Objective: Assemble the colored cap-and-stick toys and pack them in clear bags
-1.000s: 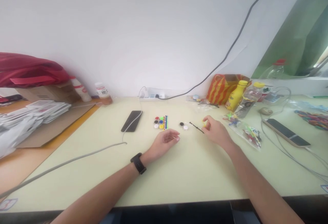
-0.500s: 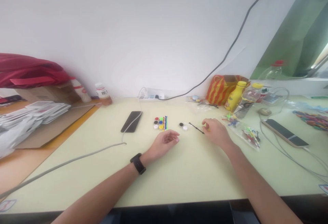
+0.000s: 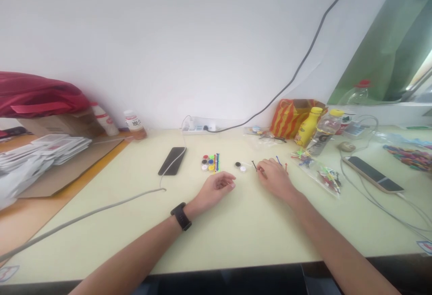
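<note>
My left hand (image 3: 218,189), a black watch (image 3: 181,216) on its wrist, rests on the table with loosely curled fingers, thumb apart and nothing in it. Beyond it stand small coloured discs (image 3: 208,162) in rows, with several thin coloured sticks (image 3: 217,162) alongside. My right hand (image 3: 273,177) has its fingers closed over the near end of a thin black stick (image 3: 254,165); the rest of that stick is hidden. Between the hands lie a black disc (image 3: 238,164), a white disc (image 3: 243,169) and a thin white stick (image 3: 246,164). A blue stick (image 3: 278,160) and a red stick (image 3: 286,167) show past my right hand.
A clear bag of coloured pieces (image 3: 329,180) lies to the right, near a phone (image 3: 374,174) and cables. Bottles (image 3: 308,126) and a striped bag (image 3: 285,117) stand behind. Leftward are a dark phone (image 3: 172,161), a grey cable (image 3: 111,206) and a stack of white items (image 3: 56,151).
My right hand has moved left and slightly down onto the black stick, which now lies at a steeper angle. The blue and red sticks have come into sight. My left hand stays put.
</note>
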Demonstrator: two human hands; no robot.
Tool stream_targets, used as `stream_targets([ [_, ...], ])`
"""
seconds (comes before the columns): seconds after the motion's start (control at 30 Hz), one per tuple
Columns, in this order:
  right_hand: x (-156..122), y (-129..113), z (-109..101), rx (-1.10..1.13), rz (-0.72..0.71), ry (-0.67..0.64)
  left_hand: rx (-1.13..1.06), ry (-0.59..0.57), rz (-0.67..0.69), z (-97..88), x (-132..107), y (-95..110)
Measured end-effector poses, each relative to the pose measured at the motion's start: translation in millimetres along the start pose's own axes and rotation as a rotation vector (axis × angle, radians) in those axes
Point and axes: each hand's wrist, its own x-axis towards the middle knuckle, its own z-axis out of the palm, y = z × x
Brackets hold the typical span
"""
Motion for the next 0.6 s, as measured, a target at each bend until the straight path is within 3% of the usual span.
stream_targets([
  [0.17,0,-8,-1,0.310,0.138,0.016,0.007,-0.013,0.014,-0.9,0,-1],
  [0.3,2,-10,11,0.519,0.147,0.026,0.002,0.000,0.015,0.0,0,0],
  [0.6,4,-17,25,0.568,0.058,0.003,0.030,0.069,0.016,-0.2,1,-3],
])
